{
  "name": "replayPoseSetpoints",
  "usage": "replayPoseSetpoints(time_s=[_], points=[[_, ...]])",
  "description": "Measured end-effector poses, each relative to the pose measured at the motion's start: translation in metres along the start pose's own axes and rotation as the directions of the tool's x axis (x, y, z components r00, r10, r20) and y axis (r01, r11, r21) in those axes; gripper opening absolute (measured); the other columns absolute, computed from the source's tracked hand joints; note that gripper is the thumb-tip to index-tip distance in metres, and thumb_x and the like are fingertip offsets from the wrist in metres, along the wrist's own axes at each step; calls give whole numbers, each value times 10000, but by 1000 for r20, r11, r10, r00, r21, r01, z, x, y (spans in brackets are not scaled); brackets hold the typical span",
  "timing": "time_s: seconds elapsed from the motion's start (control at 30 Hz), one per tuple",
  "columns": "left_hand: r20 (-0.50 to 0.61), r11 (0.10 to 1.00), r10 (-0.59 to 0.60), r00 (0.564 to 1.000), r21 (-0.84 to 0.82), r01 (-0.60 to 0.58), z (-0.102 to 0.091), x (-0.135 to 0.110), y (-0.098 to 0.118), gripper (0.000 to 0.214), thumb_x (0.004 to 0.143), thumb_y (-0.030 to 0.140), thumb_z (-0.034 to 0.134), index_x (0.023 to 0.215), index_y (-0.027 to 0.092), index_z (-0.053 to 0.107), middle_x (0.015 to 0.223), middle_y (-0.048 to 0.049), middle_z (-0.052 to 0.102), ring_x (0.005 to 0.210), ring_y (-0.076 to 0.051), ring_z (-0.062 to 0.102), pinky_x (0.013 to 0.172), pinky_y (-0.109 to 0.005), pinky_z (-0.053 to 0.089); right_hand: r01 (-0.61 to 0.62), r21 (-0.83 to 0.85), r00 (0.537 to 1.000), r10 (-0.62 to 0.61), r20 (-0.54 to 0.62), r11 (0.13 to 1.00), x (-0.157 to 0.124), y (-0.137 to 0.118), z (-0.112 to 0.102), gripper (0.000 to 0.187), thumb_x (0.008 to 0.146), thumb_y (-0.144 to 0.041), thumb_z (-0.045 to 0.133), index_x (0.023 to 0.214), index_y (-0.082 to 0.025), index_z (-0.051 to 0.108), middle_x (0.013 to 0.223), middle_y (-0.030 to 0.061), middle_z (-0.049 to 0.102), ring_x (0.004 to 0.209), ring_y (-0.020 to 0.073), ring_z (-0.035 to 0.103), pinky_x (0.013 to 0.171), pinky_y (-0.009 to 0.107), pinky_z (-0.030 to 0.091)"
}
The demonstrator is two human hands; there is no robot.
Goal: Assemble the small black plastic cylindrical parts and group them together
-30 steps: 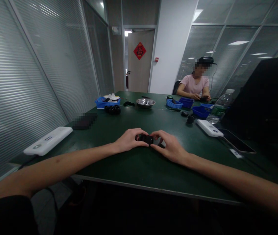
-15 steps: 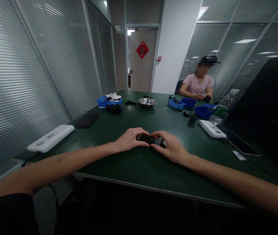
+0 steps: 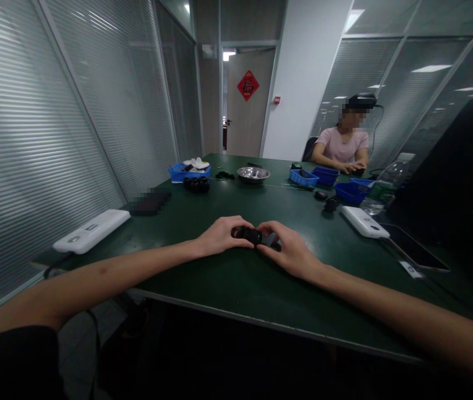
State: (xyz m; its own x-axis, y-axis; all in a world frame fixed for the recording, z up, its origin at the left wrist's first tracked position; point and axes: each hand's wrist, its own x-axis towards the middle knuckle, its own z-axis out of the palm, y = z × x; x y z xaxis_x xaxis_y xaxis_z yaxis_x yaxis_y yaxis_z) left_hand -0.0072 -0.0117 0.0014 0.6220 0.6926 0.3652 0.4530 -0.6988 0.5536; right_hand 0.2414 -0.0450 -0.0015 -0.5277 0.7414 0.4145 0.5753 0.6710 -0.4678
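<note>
Both my hands rest on the dark green table [image 3: 228,278] and meet over a small black part [image 3: 248,235]. My left hand [image 3: 219,237] curls its fingers round the part's left end. My right hand [image 3: 287,249] pinches the part's right end with thumb and fingers. The part's shape is too dark and small to make out, and my fingers hide most of it.
A white power bank [image 3: 90,230] lies at the left edge, another [image 3: 362,221] at the right beside a phone [image 3: 416,249] and a water bottle [image 3: 382,191]. Blue bins [image 3: 305,178], a steel bowl [image 3: 253,174] and black parts [image 3: 197,184] sit farther back. A person in pink [image 3: 343,149] works opposite.
The view has shifted slightly, so things sit a little further right in the picture. My hands stay together on the small black part with almost no movement.
</note>
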Motion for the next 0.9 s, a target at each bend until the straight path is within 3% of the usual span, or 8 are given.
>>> replayPoseSetpoints(time_s=[0.23,0.47,0.67,0.9], points=[[-8,1000,-3,1000,13,3,-1,-1,2,456,855,508,777,1172,185,721,981,-37,665,804,-171,575,716,-285,426,-79,6,997,79,-17,997,2,-1,1,253,1000,-400,603,1173,-217,626,1039,70,717,950,233,684,816,403,545],[5,1000,-3,1000,-25,3,0,0,3,451,849,470,794,1186,181,713,988,-34,674,788,-163,573,722,-280,435,35,-15,998,-35,-45,999,0,1,2,330,899,-260,729,1203,-218,606,1148,88,681,1034,249,660,829,387,556],[11,1000,-19,1000,-18,19,-1,-1,6,433,859,473,783,1168,174,724,954,-31,670,789,-166,570,704,-278,424,-80,12,997,80,-13,997,1,0,1,276,980,-426,635,1170,-225,629,1026,58,716,917,224,686,774,376,550],[4,1000,6,1000,-7,-6,-1,-1,3,438,848,458,799,1182,185,723,944,-25,660,775,-161,564,704,-278,420,67,-6,997,-67,-46,998,1,2,3,342,906,-262,713,1225,-223,599,1163,84,673,1027,243,658,835,385,557]])
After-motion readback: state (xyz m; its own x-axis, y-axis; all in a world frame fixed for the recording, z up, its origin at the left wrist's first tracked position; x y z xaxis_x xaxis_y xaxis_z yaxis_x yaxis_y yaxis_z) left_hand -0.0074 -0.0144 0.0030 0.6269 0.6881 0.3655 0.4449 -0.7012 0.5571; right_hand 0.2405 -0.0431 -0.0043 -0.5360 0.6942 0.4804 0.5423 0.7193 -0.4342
